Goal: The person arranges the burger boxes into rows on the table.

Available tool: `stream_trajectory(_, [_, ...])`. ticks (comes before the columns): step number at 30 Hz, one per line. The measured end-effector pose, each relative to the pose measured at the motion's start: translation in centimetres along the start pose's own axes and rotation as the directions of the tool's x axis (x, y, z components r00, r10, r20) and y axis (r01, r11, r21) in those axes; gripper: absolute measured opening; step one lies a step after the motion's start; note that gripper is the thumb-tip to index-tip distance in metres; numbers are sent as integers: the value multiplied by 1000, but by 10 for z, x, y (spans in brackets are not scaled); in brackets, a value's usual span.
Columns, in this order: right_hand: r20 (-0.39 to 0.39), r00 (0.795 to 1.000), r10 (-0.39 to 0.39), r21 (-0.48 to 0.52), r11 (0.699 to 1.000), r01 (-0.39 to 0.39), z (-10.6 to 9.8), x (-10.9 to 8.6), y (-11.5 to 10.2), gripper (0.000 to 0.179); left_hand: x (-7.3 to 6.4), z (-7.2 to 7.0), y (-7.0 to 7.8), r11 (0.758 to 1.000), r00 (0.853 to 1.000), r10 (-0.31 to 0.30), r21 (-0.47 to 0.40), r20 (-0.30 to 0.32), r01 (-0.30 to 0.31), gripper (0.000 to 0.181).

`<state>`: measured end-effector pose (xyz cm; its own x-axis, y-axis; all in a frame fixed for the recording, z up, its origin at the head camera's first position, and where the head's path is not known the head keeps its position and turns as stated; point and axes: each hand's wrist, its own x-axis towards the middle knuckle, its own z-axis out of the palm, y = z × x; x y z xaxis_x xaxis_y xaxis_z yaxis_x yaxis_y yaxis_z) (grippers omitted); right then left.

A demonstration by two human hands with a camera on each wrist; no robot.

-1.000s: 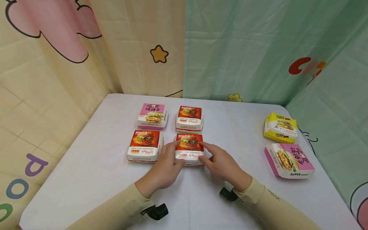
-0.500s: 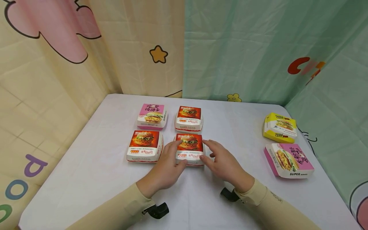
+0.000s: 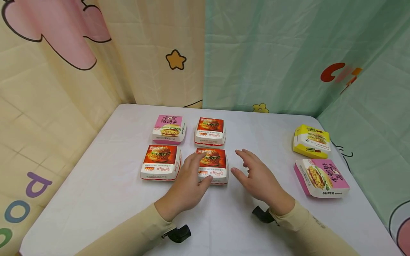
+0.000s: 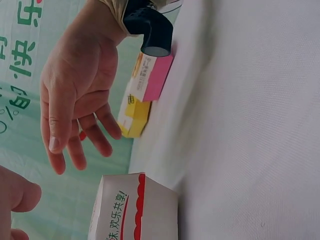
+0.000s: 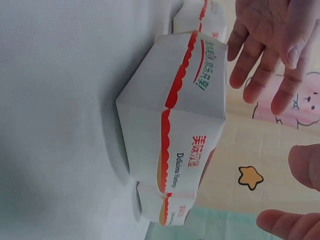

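Four-square on the table stand burger boxes. The front right red-and-white burger box (image 3: 217, 161) lies between the two hands, partly covered in the head view by the left hand (image 3: 189, 183). That hand's fingers are loosely extended over the box's left side; whether a fingertip touches it I cannot tell. To the right of the box, the right hand (image 3: 261, 177) hovers apart from it, fingers relaxed and holding nothing, as the left wrist view of the right hand (image 4: 80, 90) confirms. A similar red-and-white box (image 3: 160, 161) sits just left of the left hand.
Behind are a pink burger box (image 3: 168, 128) and another red-and-white box (image 3: 209, 131). At the table's right side lie a yellow box (image 3: 311, 140) and a second pink box (image 3: 322, 177). Printed curtains (image 3: 256, 53) border the white table (image 3: 96, 199).
The right hand has let go of the front right box and drawn away to the right. The left hand has lifted its thumb from the box and shifted slightly right. The boxes stay put.
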<state>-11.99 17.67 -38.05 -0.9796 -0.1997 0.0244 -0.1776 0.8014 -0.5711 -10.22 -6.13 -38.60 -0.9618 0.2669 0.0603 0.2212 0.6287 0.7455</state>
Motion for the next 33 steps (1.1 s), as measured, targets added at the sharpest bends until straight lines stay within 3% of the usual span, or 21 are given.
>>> stream_trajectory(8, [-17, 999, 32, -9, 999, -33, -16, -5, 11, 68, 2, 6, 6, 997, 997, 69, 46, -22, -68, 74])
stream_trajectory(24, [-34, 995, 91, -33, 995, -92, -46, -8, 40, 68, 13, 29, 31, 986, 984, 168, -19, 57, -167, 71])
stream_trajectory(33, [-55, 978, 200, -100, 974, -205, -58, -8, 69, 72, 24, 45, 46, 979, 976, 186, 64, 113, -194, 70])
